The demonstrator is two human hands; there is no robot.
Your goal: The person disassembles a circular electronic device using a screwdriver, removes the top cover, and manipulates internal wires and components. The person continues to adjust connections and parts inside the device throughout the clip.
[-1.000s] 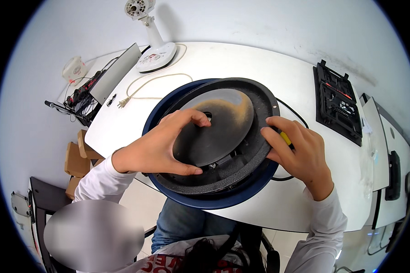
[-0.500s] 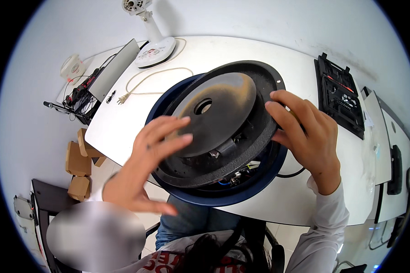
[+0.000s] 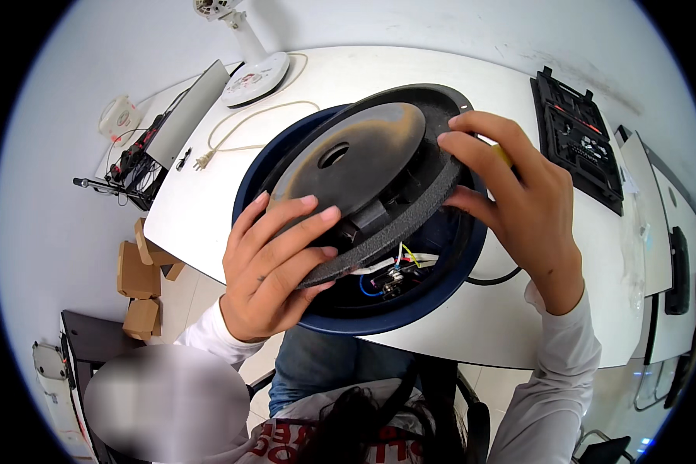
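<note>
A black round frame with a dark heating plate (image 3: 383, 151) at its centre is tilted up out of a dark blue round housing (image 3: 433, 309). The plate has a brownish scorched band and a hole in the middle. My left hand (image 3: 274, 263) grips the frame's near left edge, fingers on top and thumb below. On the right, the fingers and thumb of my right hand (image 3: 522, 185) pinch the raised rim. Below the lifted edge, blue, white and yellow-green wires (image 3: 398, 271) show inside the housing. Behind my right fingers is a yellow patch (image 3: 503, 155) that I cannot make out.
A white fan (image 3: 255, 77) stands at the back left, its cord (image 3: 228, 147) lying on the white table (image 3: 410, 66). At the right lies an open black tool case (image 3: 576, 143). Cardboard boxes (image 3: 139, 271) are on the floor at left. A black cable (image 3: 495, 280) runs beside the housing.
My left hand has come down from above the plate and closed on the frame's near edge. That edge has risen, baring more of the wires inside.
</note>
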